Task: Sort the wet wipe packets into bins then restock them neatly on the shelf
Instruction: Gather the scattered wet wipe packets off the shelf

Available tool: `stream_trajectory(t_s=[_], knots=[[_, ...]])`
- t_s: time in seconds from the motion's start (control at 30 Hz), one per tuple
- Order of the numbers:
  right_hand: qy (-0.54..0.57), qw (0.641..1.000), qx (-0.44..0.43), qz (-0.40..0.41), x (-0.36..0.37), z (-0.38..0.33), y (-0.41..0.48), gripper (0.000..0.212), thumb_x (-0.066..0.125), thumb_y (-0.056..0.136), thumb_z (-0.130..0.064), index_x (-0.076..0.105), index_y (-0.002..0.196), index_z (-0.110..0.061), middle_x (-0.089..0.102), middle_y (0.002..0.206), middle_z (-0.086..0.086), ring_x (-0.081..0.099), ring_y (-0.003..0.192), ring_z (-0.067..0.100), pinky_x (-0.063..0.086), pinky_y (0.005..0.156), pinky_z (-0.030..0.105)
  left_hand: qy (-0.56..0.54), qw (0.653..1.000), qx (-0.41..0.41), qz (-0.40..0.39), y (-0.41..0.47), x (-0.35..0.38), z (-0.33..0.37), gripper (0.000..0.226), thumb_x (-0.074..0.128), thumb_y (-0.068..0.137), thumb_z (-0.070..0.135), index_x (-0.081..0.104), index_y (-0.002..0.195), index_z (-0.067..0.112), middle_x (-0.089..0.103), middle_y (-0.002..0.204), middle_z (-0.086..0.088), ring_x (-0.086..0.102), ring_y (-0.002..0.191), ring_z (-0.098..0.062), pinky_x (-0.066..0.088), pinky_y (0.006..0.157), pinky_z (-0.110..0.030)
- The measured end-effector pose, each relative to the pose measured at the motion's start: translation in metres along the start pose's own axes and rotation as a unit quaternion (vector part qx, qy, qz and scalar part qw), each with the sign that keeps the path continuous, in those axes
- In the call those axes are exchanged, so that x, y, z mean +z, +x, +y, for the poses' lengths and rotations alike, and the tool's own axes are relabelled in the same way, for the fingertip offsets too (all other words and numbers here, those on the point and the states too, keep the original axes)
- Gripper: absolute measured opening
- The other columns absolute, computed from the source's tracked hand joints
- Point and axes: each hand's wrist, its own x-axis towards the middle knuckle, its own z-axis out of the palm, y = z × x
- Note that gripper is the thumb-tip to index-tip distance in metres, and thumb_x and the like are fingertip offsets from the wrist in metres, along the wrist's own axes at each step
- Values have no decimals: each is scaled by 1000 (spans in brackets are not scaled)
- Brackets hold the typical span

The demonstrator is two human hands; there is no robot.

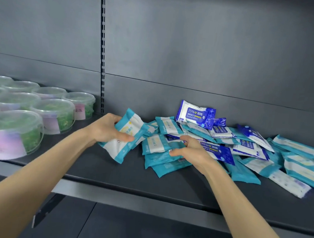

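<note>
The left hand (pixel 107 130) is gripping a teal-and-white held packet (pixel 133 125). Its thumb is lying across the front and its fingers are curling round the far edge. This packet is tilting up just left of the heap (pixel 243 143) of wet wipe packets, with its lower corner dipping close to the shelf (pixel 111 171); whether it is touching cannot be told.

The right hand (pixel 193 149) is resting on the left end of the heap. Its fingers are curling over the far edge of the top teal packet (pixel 160 146) there and its thumb is pressing the near edge, so the hand is pinching it. More teal packets are lying stacked beneath that one, at the heap's near left corner.

The heap itself is sprawling rightward from the right hand, with teal packets and dark blue ones overlapping at loose angles. One dark blue alcohol wipes packet (pixel 195 115) is standing propped at the back of the heap.

Well apart to the left of the heap, clear lidded tubs (pixel 54 115) with green contents are sitting in rows. A slotted upright (pixel 102 59) is rising behind, between the tubs and the heap.
</note>
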Motion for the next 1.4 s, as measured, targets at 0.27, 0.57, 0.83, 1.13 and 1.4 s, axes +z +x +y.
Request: stream_trajectory(t_s=[0.27, 0.57, 0.83, 1.13, 1.4], knots=[[-57, 997, 18, 45, 28, -14, 14, 104, 70, 67, -68, 29, 145, -13, 40, 146, 1, 38, 134, 23, 35, 107, 38, 135, 989, -61, 18, 80, 20, -40, 77, 76, 70, 52, 43, 131, 18, 45, 132, -7, 48, 120, -26, 42, 101, -36], [-224, 971, 80, 23, 36, -16, 21, 125, 68, 53, -81, 24, 147, -11, 25, 155, 13, 23, 142, 30, 29, 112, 49, 112, 981, -151, 46, 91, 19, -56, 106, 84, 31, 68, 57, 113, 8, 63, 110, -3, 61, 100, -19, 51, 84, -32], [-214, 974, 78, 1, 44, -21, 4, 125, 71, 56, -75, 17, 150, -11, 18, 157, 14, 19, 144, 30, 26, 115, 43, 10, 986, -129, 107, 56, 17, -49, 86, 88, 61, 37, 39, 125, 9, 58, 116, -4, 59, 105, -23, 50, 86, -38], [-3, 999, 6, 53, 54, -8, -32, 83, 85, 51, -51, 51, 117, -13, 62, 115, -3, 60, 103, 14, 51, 90, 33, -114, 971, -27, 210, -14, 23, -48, 46, 84, 69, 21, 52, 101, 17, 68, 100, -2, 67, 87, -20, 56, 80, -41], [160, 973, -121, 112, 41, -4, -135, 49, 83, 71, -27, 46, 102, -19, 65, 94, -11, 63, 86, 4, 49, 68, 20, -171, 956, 77, 225, -131, 45, -15, 29, 79, 76, 17, 58, 93, 26, 70, 95, 5, 68, 89, -17, 56, 79, -37]])
